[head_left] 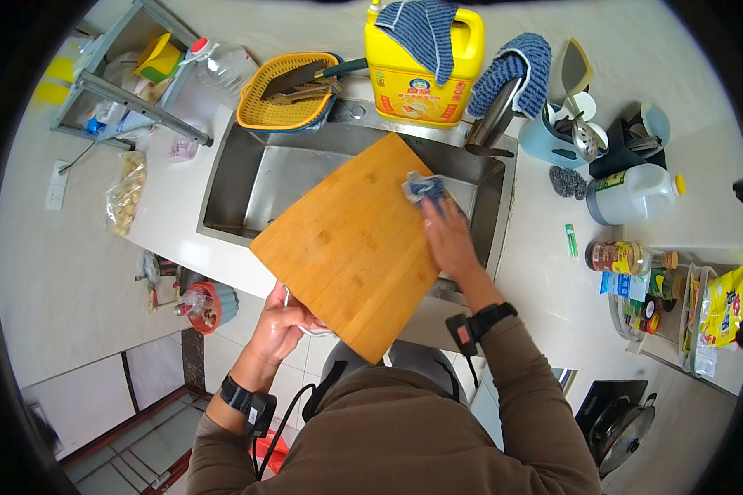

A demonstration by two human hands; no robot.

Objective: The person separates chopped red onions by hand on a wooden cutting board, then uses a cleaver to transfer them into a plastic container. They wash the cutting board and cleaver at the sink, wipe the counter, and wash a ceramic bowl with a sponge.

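A wooden cutting board is held tilted over the front of the steel sink. My left hand grips its lower left edge, with a white cord loop by the fingers; some fingertips are hidden behind the board. Near the board's upper right edge, my right hand presses a blue and white cloth against the wooden face. The fingers of that hand are closed over the cloth.
Behind the sink stand a yellow basket holding a knife, a large yellow jug, and a faucet draped with a blue towel. To the right are a utensil holder, a steel scrubber and a white jug.
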